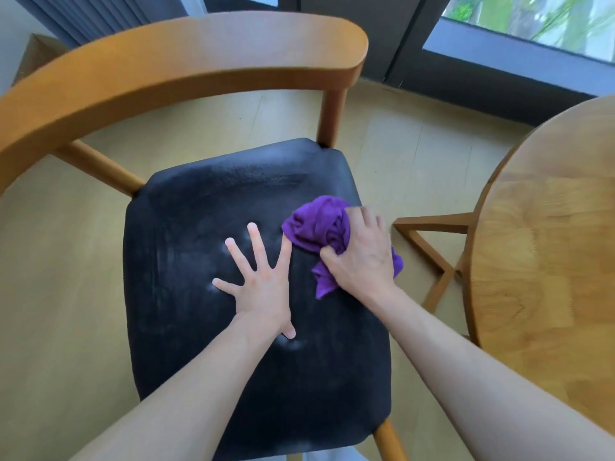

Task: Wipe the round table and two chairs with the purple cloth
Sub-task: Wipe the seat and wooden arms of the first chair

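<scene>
Cloth [319,227] on chair [206,361], table [549,261] right

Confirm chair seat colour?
Black, with a faint sheen; the chair seat shows only in the head view.

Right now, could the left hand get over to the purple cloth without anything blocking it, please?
Probably yes. The left hand lies flat and spread on the black seat, close beside the purple cloth, with only bare seat between them. The right hand already grips the cloth, though.

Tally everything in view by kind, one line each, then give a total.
Chair: 1
Round table: 1
Purple cloth: 1
Hands: 2, left hand flat on the seat, right hand gripping the cloth
Total: 5
</scene>
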{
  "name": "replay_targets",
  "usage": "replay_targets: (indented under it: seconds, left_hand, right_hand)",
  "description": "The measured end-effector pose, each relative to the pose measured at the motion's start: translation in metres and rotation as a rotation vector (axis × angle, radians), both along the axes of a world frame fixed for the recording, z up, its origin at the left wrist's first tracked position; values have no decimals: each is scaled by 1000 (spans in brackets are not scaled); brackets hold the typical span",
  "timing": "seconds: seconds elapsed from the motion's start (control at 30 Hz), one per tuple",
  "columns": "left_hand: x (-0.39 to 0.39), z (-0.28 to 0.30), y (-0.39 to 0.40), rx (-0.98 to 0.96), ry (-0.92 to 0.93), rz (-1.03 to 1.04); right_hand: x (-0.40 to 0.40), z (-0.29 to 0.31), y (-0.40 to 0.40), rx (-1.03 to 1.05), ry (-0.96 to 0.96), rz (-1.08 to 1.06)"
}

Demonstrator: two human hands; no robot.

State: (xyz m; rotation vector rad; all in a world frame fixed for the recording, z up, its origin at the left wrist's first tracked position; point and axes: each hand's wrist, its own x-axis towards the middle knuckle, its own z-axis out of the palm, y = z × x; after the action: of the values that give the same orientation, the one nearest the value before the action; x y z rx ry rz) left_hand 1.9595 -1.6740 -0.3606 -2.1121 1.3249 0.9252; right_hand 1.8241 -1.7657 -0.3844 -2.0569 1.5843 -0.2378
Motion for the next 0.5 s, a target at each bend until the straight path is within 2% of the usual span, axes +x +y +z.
replay_targets:
  seconds: [0.13, 0.23, 0.3, 0.43, 0.5]
  left_hand:
    - [14, 9, 6, -35, 58, -55]
    - [49, 22, 9, -188, 158, 4]
    - [82, 27, 7, -243, 118, 33]
    - [132, 23, 9, -89, 79, 49]
    - [136, 14, 15, -85, 62, 11]
  right_hand:
    - [1, 2, 6, 70, 29, -12]
    - [15, 7, 2, 100, 139, -20]
    - [26, 12, -6, 67, 144, -76]
    - [66, 20, -54, 50, -51, -371]
    - [99, 18, -78, 54, -45, -445]
